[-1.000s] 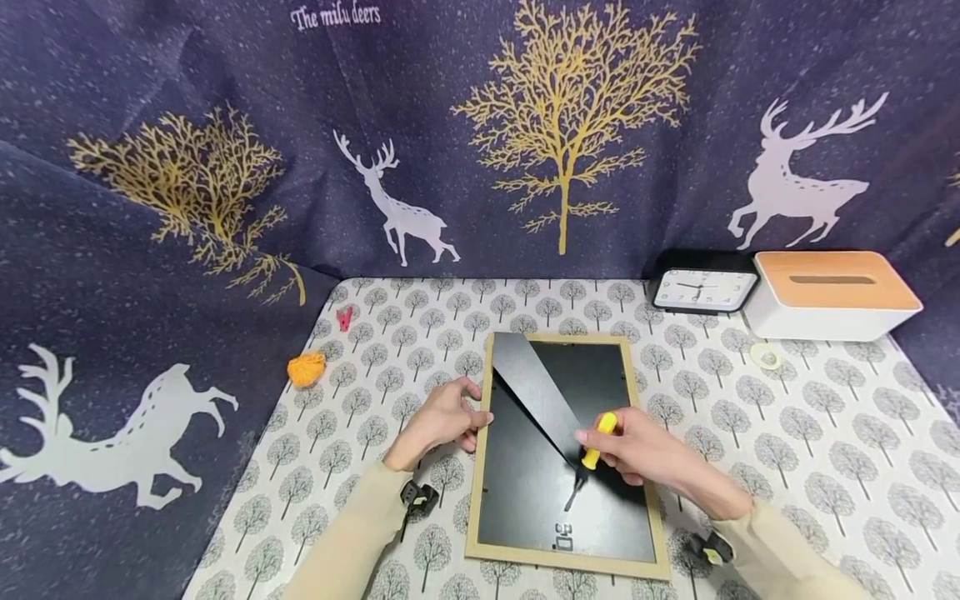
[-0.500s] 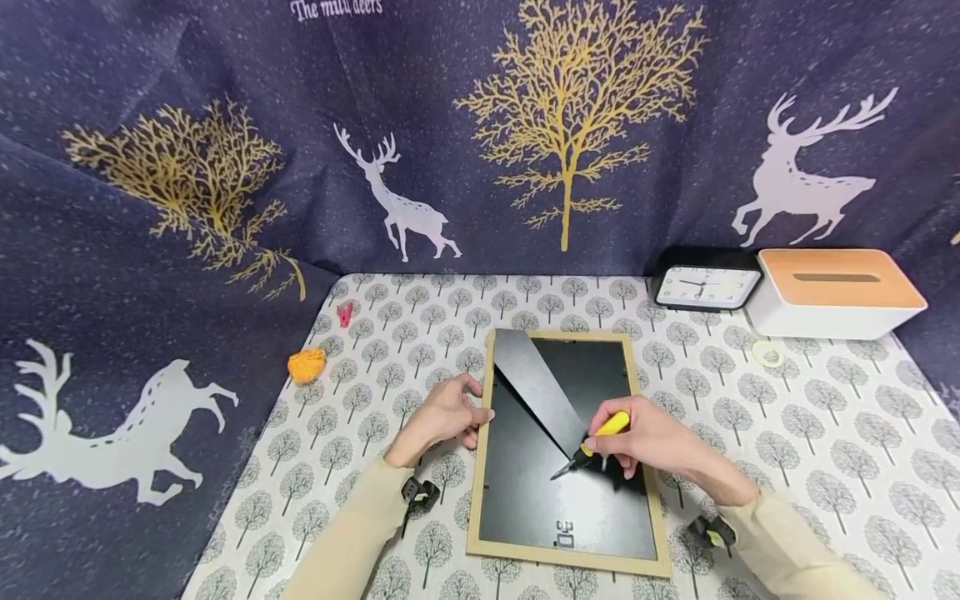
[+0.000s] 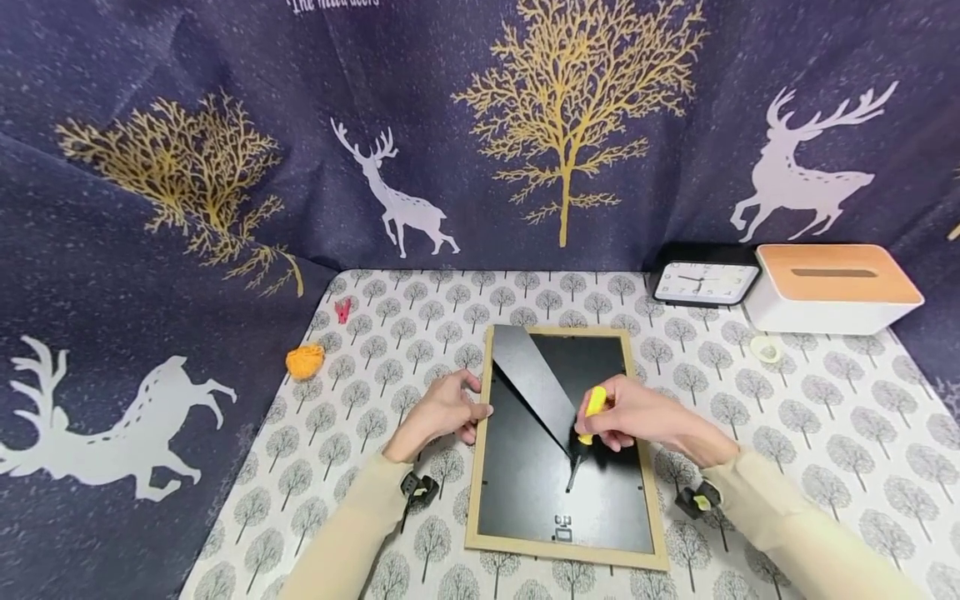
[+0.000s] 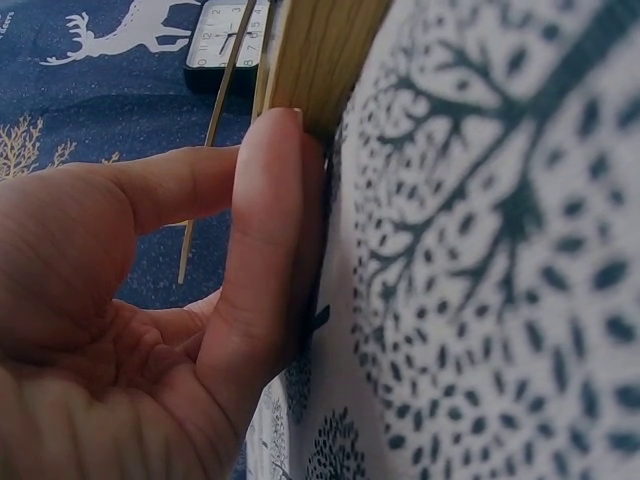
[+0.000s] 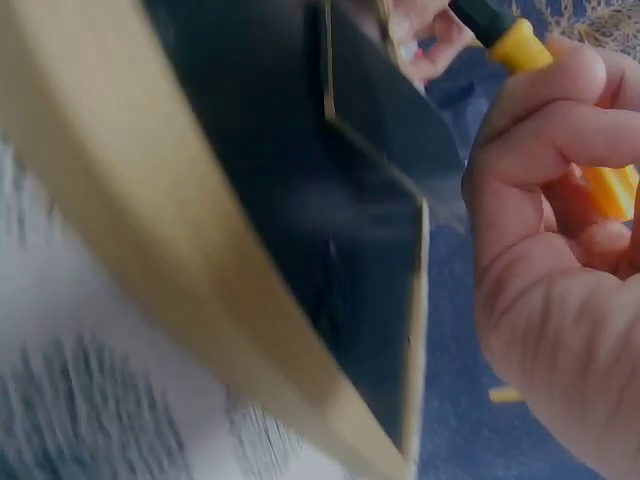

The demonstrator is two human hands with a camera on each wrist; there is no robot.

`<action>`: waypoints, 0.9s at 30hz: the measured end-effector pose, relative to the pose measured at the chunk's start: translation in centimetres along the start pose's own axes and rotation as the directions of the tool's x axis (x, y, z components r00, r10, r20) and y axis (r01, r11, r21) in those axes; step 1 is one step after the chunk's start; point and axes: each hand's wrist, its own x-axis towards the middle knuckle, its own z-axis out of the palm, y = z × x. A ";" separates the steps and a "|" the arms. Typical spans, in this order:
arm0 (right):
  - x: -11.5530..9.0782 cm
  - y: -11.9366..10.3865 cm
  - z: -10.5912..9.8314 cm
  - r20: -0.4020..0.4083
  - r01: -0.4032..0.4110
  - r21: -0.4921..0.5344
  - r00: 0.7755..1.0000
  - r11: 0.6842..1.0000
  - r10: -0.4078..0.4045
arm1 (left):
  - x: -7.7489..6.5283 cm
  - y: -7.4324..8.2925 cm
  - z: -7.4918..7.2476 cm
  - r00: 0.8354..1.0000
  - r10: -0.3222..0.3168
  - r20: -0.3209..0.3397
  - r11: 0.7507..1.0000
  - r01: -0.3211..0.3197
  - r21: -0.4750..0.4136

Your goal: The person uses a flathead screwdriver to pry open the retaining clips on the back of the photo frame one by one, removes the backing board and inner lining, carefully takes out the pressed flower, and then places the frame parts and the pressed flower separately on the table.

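A picture frame (image 3: 566, 553) lies face down with its black backing board (image 3: 517, 475) up. Its grey stand leg (image 3: 534, 379) runs slantwise from the upper left corner to the middle. My left hand (image 3: 442, 408) pinches the frame's left side; the left wrist view has the fingers right at its wooden edge (image 4: 325, 60). Over the board, my right hand (image 3: 630, 417) grips a screwdriver by its yellow handle (image 3: 597, 402). The screwdriver's dark shaft points down toward the board, beside the leg's lower end. In the right wrist view, curled fingers (image 5: 545, 130) wrap the yellow handle (image 5: 521, 46).
At the back right stand a black clock (image 3: 705, 282) and a white tissue box (image 3: 832, 312) with a wooden lid. A pale ring (image 3: 765, 349) lies before them. An orange bundle (image 3: 304, 362) and a red clothespin (image 3: 342, 310) sit at the left edge.
The screwdriver's tip swung up and left, then back right, as its handle tilted rightward and came upright again. My left hand keeps its place on the frame.
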 end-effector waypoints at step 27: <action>3.2 0.8 4.1 0.042 -0.198 0.013 0.979 0.980 0.197 | 2.2 0.6 -1.2 0.996 -0.065 0.061 0.997 0.062 0.049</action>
